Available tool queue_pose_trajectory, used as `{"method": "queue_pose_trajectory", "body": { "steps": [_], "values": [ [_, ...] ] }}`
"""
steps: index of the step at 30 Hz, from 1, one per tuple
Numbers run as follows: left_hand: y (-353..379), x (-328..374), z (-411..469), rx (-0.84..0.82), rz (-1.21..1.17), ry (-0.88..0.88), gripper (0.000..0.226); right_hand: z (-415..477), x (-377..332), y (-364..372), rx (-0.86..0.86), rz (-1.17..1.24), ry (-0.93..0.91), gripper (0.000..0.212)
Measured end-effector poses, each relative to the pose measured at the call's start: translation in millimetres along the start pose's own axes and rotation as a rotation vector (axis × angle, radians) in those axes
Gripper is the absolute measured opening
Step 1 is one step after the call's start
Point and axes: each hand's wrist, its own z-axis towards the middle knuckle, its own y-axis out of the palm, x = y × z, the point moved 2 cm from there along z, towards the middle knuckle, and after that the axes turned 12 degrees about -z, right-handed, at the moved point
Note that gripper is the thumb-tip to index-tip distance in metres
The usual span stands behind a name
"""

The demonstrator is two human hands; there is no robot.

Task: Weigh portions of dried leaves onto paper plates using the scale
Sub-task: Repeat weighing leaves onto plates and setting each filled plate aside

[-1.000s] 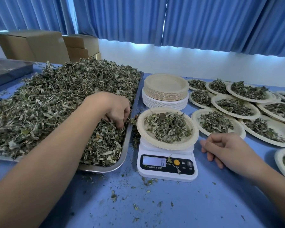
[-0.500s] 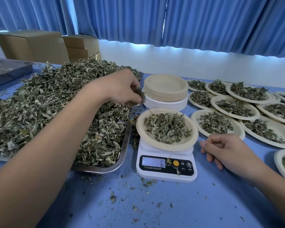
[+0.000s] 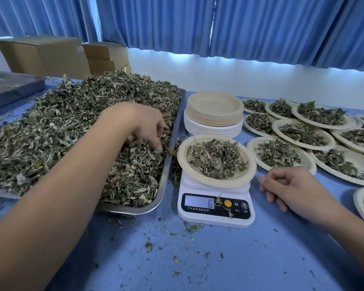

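- The left hand [image 3: 141,122] is sitting lower than half a second ago: then it was raised near the stack of empty plates [image 3: 214,114] with a pinch of leaves, and now it is reaching down over the right edge of the metal tray [image 3: 168,171].
- Its fingers are pointing down and fairly straight, the tips touching the dried leaves [image 3: 61,133] heaped in the tray; nothing is showing between them.
- The right hand [image 3: 290,185] is staying where it was, lying on the blue table [image 3: 219,259] just right of the scale [image 3: 215,208], fingers loosely curled and holding nothing.
- The paper plate [image 3: 180,156] is sitting on the scale's platform, carrying a mound of leaves across its middle.
- The display [image 3: 200,201] is showing a 6, and a couple of stray leaf bits are lying on the scale's black front panel.
- Filled plates [image 3: 303,133] are overlapping one another in rows to the right of the scale and the stack.
- Loose crumbs of leaf are lying scattered on the table in front of the tray and scale.
- Cardboard boxes [image 3: 46,55] are standing behind the tray, and blue curtains [image 3: 261,28] are hanging along the back wall.
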Motion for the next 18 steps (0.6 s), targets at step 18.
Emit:
{"method": "queue_pose_trajectory", "body": {
  "steps": [18],
  "values": [
    [4,3,7,0.061,-0.138,0.077,0.009,1,2,0,0.007,0.011,-0.012,0.033]
  ]
}}
